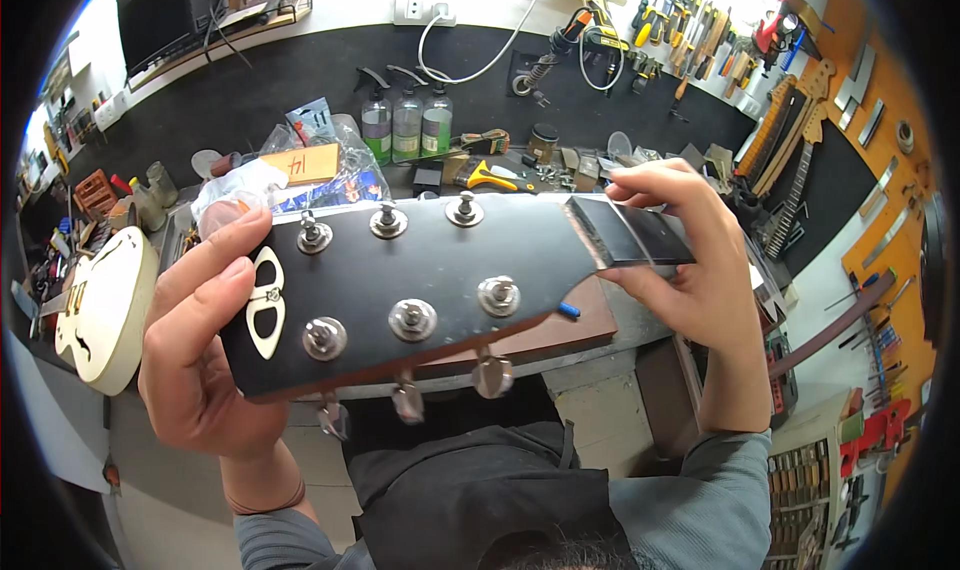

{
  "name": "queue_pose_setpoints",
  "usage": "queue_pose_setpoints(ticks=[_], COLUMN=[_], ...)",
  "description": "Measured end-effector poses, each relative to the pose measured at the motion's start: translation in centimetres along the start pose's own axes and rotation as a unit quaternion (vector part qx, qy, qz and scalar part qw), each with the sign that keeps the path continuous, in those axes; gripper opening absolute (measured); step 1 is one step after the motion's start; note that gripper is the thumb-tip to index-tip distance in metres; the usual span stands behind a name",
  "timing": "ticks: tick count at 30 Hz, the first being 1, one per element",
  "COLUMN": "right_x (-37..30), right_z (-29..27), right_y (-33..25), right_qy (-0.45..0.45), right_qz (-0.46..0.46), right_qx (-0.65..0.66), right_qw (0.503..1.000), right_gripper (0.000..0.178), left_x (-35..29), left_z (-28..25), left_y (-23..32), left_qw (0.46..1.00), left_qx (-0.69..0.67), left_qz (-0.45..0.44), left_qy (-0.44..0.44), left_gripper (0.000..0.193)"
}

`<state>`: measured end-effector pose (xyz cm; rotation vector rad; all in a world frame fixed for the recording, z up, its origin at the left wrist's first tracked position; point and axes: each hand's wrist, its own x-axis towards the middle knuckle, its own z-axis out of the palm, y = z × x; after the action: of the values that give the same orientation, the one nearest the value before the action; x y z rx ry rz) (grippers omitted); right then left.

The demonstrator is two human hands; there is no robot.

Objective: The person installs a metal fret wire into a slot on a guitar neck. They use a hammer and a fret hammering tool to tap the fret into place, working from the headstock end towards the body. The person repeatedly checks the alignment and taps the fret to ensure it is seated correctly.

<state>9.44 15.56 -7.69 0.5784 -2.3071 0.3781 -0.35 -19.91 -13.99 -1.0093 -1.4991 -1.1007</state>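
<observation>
Held up in front of me is a black guitar headstock (375,270). Three tuner posts run along each long edge, and metal tuning pegs (408,398) hang below the near edge. A cream-coloured inlay (263,315) decorates its left end. My left hand (205,360) grips that end, fingers on the face beside the inlay. At the other side, my right hand (715,255) is closed around the dark neck and fretboard (645,235), its thumb on the near side. A pale, bare strip (587,232) crosses where headstock meets fretboard. The neck beyond my right hand is hidden.
Behind lies a cluttered bench with three spray bottles (406,130), a yellow-handled tool (492,177) and plastic bags (350,175). A brown board (575,335) lies beneath the headstock. To the left stands a cream guitar body (105,310); guitar necks (785,135) hang at right.
</observation>
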Motion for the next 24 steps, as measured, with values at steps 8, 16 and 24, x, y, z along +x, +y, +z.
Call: queue_pose_setpoints(ticks=[8, 16, 24], right_x=[-1.3, -2.1, -3.3], right_z=[0.1, -0.8, -1.4], right_y=[0.2, -0.9, -1.9], right_qy=[0.128, 0.143, 0.137], right_qz=[-0.096, -0.107, -0.135], right_qx=[0.014, 0.006, -0.030], right_qw=[0.987, 0.984, 0.981], right_gripper=[0.052, 0.046, 0.047], left_x=[0.7, 0.7, -0.6], left_z=[1.5, 1.6, -0.1], left_y=[-1.3, -1.6, 0.2], left_qw=[0.994, 0.979, 0.965], left_qx=[-0.103, -0.192, -0.255], left_qz=[0.037, 0.070, 0.035], left_qy=[0.020, 0.023, -0.042], left_gripper=[0.056, 0.059, 0.049])
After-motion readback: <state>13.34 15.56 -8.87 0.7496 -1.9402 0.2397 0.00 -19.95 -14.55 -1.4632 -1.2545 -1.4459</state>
